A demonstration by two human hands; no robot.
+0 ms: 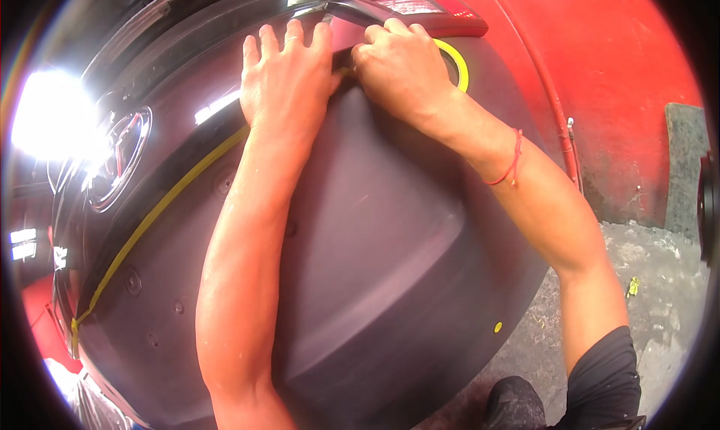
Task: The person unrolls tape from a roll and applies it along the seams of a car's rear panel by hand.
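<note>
A dark car panel fills the middle of the head view. Yellow tape runs along its upper edge, from the lower left up to my left wrist. My left hand lies on the panel with its fingers spread, its thumb near a short piece of tape. Just to its right, my right hand is closed with curled fingers at the panel's edge. Beside and partly behind it shows a bright yellow tape roll; whether the fingers grip it is hidden.
A tail light sits beyond my right hand. At the left is a round car emblem. A red wall stands behind, with a grey board leaning at the right. The concrete floor holds a small yellow scrap.
</note>
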